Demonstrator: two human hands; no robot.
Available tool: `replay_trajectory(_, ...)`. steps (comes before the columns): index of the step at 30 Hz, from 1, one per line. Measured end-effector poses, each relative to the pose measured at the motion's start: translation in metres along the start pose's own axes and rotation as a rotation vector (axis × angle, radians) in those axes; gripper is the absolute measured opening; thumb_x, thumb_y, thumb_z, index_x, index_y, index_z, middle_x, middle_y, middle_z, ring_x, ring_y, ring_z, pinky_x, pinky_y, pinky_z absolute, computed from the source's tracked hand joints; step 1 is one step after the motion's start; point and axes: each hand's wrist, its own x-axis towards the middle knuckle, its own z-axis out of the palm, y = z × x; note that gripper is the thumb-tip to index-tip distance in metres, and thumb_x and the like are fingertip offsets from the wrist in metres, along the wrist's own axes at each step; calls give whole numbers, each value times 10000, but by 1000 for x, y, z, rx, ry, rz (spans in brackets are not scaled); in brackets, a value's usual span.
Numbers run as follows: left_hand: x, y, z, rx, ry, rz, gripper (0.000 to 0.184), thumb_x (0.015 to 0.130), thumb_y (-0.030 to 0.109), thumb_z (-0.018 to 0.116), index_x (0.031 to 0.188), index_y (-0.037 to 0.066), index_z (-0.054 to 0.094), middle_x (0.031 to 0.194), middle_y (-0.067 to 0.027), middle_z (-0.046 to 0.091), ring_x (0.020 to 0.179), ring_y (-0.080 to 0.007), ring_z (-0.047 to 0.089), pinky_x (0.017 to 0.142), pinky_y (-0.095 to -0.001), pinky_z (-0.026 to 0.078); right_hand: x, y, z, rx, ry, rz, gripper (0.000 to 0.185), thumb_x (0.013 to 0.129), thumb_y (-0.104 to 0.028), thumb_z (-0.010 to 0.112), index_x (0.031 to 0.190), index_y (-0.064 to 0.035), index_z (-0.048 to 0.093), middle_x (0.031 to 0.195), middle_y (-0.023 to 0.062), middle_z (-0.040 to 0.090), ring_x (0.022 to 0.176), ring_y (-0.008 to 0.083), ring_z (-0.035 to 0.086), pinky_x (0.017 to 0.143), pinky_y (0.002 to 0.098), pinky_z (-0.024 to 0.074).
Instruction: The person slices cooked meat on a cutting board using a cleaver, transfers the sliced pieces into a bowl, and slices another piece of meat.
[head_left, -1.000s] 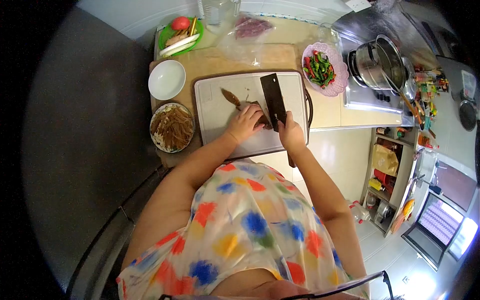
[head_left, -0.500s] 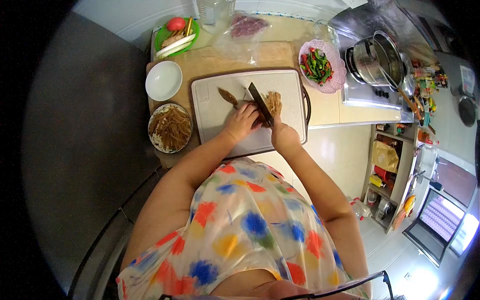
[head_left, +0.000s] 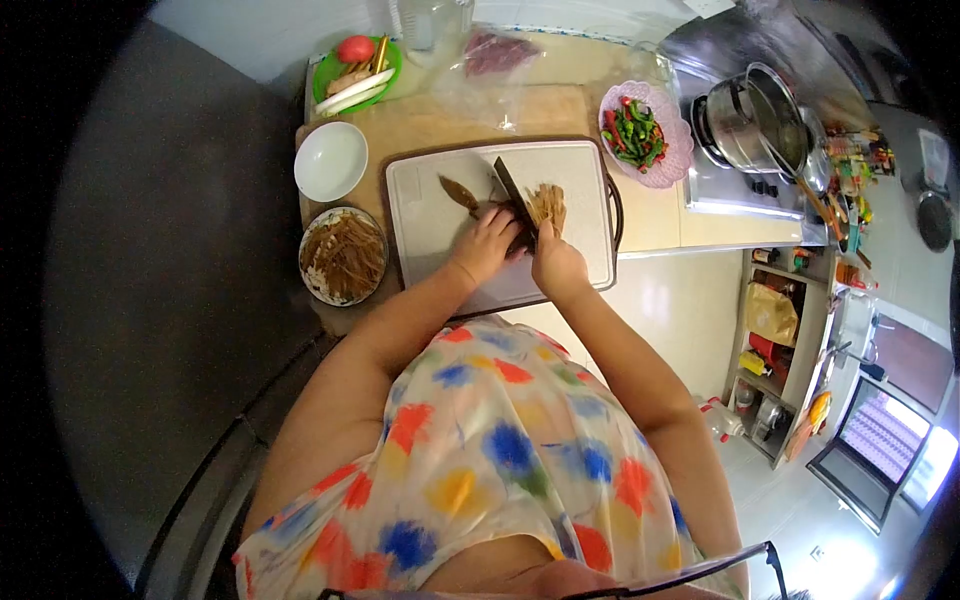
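Observation:
On the white cutting board, my right hand grips the handle of a cleaver with a dark blade. The fingers of my left hand are curled down on a dark brown piece of food, close against the blade's left side. My fingers hide most of that piece. Thin light-brown strips lie in a heap just right of the blade. Another dark brown, pointed piece rests on the board above my left hand.
Left of the board are a bowl of brown shreds and a white bowl. Behind stand a green basket of vegetables and bagged reddish meat. A pink dish holds cut peppers; a steel pot sits on the stove.
The cleaver has turned from showing its broad face to a thinner, more upright edge. My right hand has shifted slightly left. My left hand stays about where it was.

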Motion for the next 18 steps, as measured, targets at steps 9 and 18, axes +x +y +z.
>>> replay_trajectory(9, 5, 0, 0, -79, 54, 58, 364, 748, 255, 721, 1024, 72, 570, 1114, -85, 517, 1108, -288, 475, 942, -396, 434, -6, 56, 14, 662, 294, 240, 312, 893, -152, 574, 1128, 2, 438, 648, 158, 598, 442, 242, 583, 404, 364, 465)
replay_trajectory(18, 6, 1, -35, -300, 152, -57, 219, 799, 126, 662, 985, 46, 577, 1020, -125, 562, 1005, -324, 538, 895, -400, 446, -57, 63, -31, 796, 421, 125, 162, 910, -105, 592, 1007, -13, 502, 759, 72, 574, 481, 123, 539, 448, 314, 464)
